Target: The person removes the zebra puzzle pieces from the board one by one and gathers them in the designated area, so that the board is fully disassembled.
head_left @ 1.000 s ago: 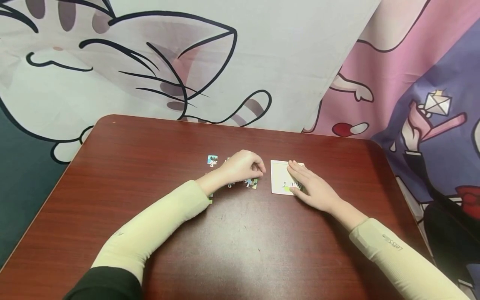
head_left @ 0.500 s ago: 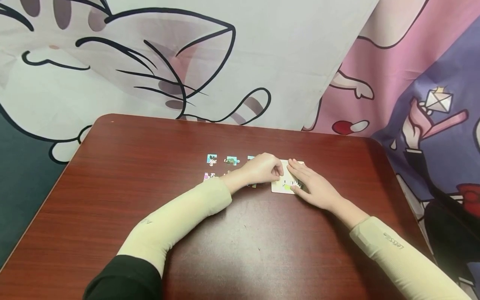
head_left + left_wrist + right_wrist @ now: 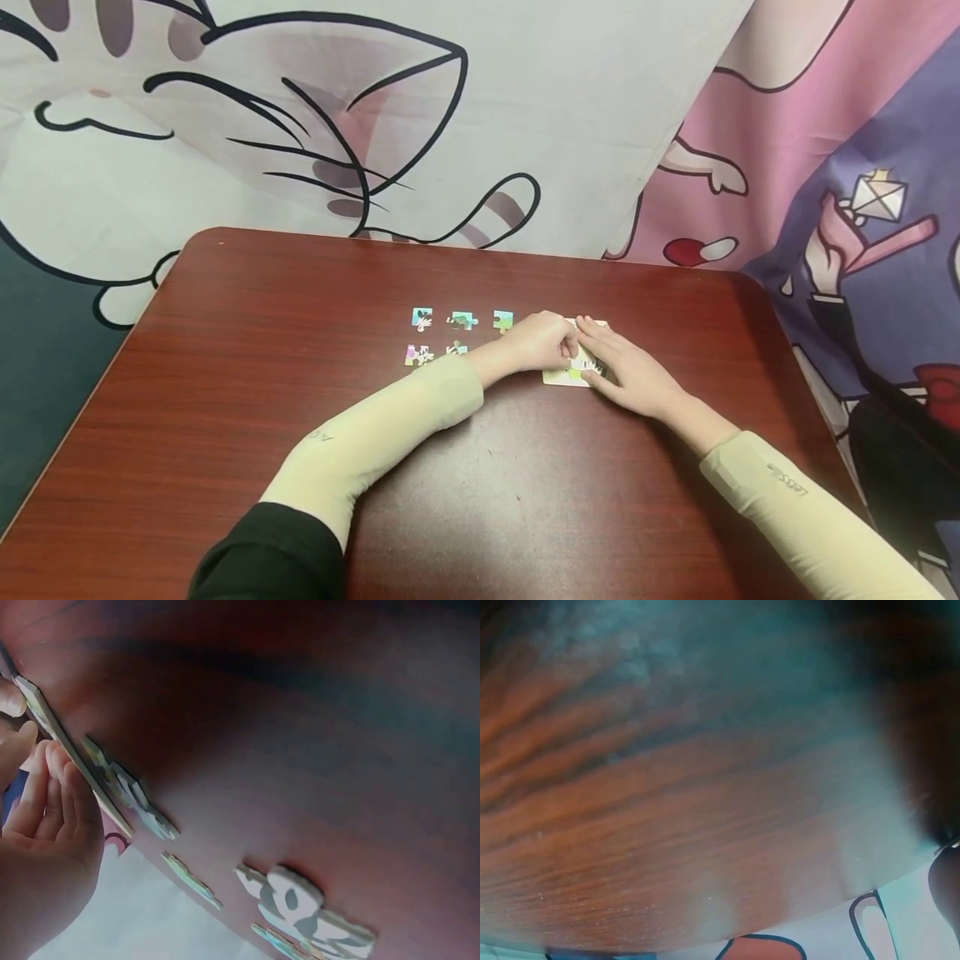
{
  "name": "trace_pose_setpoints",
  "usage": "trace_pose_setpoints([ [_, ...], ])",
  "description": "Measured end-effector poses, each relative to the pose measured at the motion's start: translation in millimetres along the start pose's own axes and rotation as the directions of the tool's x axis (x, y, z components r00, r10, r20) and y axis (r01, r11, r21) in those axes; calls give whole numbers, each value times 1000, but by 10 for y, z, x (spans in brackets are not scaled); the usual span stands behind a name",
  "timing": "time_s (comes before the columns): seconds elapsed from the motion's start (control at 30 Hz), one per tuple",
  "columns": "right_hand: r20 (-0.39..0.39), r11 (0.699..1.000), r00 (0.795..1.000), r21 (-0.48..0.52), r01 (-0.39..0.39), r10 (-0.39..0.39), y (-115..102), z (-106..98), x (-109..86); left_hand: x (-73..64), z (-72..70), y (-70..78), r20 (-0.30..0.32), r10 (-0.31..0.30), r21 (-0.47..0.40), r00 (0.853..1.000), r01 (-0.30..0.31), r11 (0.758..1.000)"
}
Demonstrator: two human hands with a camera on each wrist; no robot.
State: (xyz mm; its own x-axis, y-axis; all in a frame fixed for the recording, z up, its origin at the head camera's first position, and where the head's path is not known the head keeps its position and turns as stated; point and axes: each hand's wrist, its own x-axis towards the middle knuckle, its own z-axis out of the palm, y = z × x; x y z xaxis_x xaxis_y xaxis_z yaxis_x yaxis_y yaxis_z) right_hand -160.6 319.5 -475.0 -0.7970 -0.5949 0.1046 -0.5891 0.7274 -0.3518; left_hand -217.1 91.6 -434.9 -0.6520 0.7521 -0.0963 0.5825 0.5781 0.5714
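Observation:
In the head view, my right hand (image 3: 630, 375) lies with straight fingers across the right side of a pale, square puzzle board (image 3: 558, 377). A partly covered black, white and green picture shows on the board. My left hand (image 3: 542, 342) has its curled fingertips over the board's left part, close to the right hand. The left wrist view shows these fingers (image 3: 56, 761) bunched at the board's edge; whether a piece is between them is hidden. Left of the board lie several loose jigsaw pieces (image 3: 422, 318), in rows, including a green-and-blue one (image 3: 503, 320). My left forearm covers some of the area.
The dark red wooden table (image 3: 465, 500) has rounded far corners. A cartoon-printed cloth (image 3: 585, 125) hangs behind its far edge, with pink and blue cloth at the right. The right wrist view shows mostly blurred tabletop (image 3: 667, 847).
My left hand has moved right, from above the loose pieces to over the board, uncovering the upper row of pieces. My right hand has stayed on the board.

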Motion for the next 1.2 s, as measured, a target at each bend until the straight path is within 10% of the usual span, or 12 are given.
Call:
trace_pose_setpoints([
  [1.2,-7,998,1000,-55,6,-6,116,-78,-143,-40,93,80,-9,-88,70,996,88,994],
])
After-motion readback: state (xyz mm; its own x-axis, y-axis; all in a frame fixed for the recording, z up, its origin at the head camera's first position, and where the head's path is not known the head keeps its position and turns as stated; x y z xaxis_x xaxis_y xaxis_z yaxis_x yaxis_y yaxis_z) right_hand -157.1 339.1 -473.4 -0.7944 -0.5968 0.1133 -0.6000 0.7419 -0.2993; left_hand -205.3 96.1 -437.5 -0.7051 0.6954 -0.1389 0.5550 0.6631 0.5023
